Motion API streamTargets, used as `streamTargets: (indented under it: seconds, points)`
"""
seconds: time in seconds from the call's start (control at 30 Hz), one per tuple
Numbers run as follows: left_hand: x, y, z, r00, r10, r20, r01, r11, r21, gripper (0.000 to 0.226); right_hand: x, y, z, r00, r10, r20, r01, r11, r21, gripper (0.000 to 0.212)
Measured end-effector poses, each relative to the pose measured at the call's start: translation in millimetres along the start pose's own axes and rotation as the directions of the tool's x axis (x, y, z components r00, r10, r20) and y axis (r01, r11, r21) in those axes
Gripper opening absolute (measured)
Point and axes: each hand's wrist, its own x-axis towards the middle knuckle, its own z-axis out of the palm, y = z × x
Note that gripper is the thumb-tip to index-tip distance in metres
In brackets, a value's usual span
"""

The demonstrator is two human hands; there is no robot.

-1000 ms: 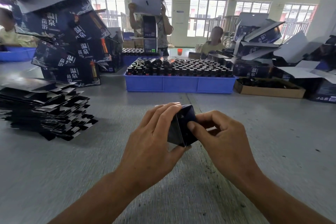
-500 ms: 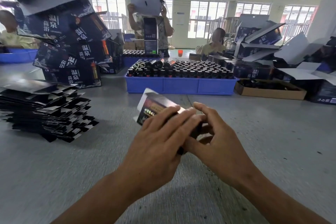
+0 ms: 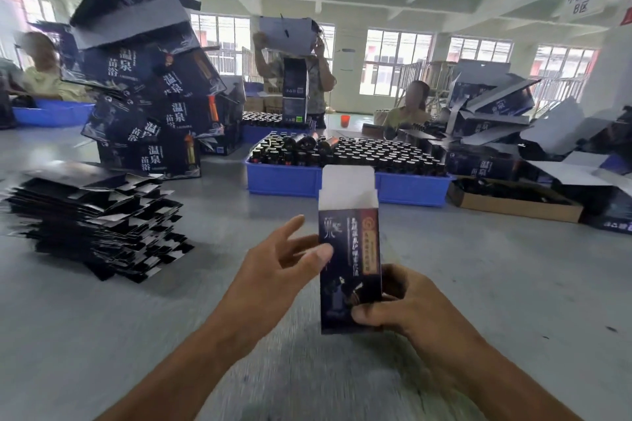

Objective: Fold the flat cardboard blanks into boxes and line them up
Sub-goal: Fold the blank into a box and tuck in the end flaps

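1. Right hand [image 3: 407, 308] grips the lower end of a small dark-blue printed cardboard box [image 3: 350, 267], thumb curled over the front face, fingers wrapped behind; box stands upright above the grey table [image 3: 513, 284] with its white top flap [image 3: 349, 183] standing up, unclosed.
2. Left hand [image 3: 273, 270] is spread loosely just left of the box, thumb tip touching the box's left edge about mid-height, other fingers straight and apart, not wrapped round anything.
3. Far left of the grip: a stack of flat black-and-white cardboard blanks [image 3: 95, 215] lies on the table, edges fanned unevenly.
4. Behind that stack, up-left of the grip: a leaning pile of large dark-blue printed cartons [image 3: 150, 106] with white Chinese lettering, top ones tilted.
5. Further left, behind: a seated person in yellow [image 3: 41, 75] beside a blue plastic tub [image 3: 54, 113].
6. Straight behind the held box: a blue plastic crate [image 3: 284, 179] packed with dark bottles [image 3: 376, 154], caps up, a few lying across the top.
7. Behind the crate: a standing person [image 3: 307, 79] holds a grey cardboard sheet up high.
8. Right of the grip, behind: a shallow brown cardboard tray [image 3: 513, 205] on the table, holding dark items, too blurred to identify.
9. Far right: a jumble of opened dark-blue cartons with grey flaps [image 3: 496, 113]; a seated person [image 3: 410, 106] is behind them.
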Motion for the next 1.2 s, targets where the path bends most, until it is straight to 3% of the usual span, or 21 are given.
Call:
streamTargets:
  seconds: [0.13, 0.23, 0.47, 0.67, 0.87, 1.0, 1.2]
  points:
    - [3.4, -5.3, -4.3, 0.997, 0.033, 0.074, -0.03, 0.999, -0.039, 0.058, -3.0, -3.9, -1.5, 0.999, -0.02, 0.047, 0.022, 0.999, -0.049, 0.067]
    - [3.5, -7.6, -5.1, 0.992, 0.043, 0.119, -0.04, 0.999, -0.028, 0.038, -3.1, -7.2, -9.8, 0.993, -0.107, -0.052, 0.106, 0.994, -0.01, 0.073]
    - [3.9, -17.7, -0.4, 0.997, 0.001, 0.083, 0.001, 1.0, -0.023, 0.06, -0.9, -7.2, -13.2, 0.97, -0.224, -0.097, 0.233, 0.968, 0.095, 0.066]
    - [1.3, -13.9, 1.4, 0.986, 0.165, 0.025, -0.163, 0.983, -0.084, 0.048, -1.7, -8.2, -12.0, 0.965, -0.244, -0.096, 0.253, 0.962, 0.103, 0.063]
    - [-4.0, -10.0, 7.3, 0.942, 0.335, 0.009, -0.335, 0.941, 0.044, 0.038, -4.1, -9.5, -11.0, 0.939, -0.324, -0.114, 0.33, 0.943, 0.036, 0.054]
    - [-2.7, -7.5, 3.5, 0.95, 0.31, 0.027, -0.311, 0.948, 0.063, 0.036, -8.1, -12.4, -10.2, 0.918, -0.389, -0.071, 0.383, 0.919, -0.09, 0.064]
    - [-1.8, -2.0, -3.3, 0.963, 0.265, 0.057, -0.266, 0.964, 0.021, 0.033, -10.3, -18.0, -13.5, 0.901, -0.431, -0.05, 0.422, 0.898, -0.127, 0.036]
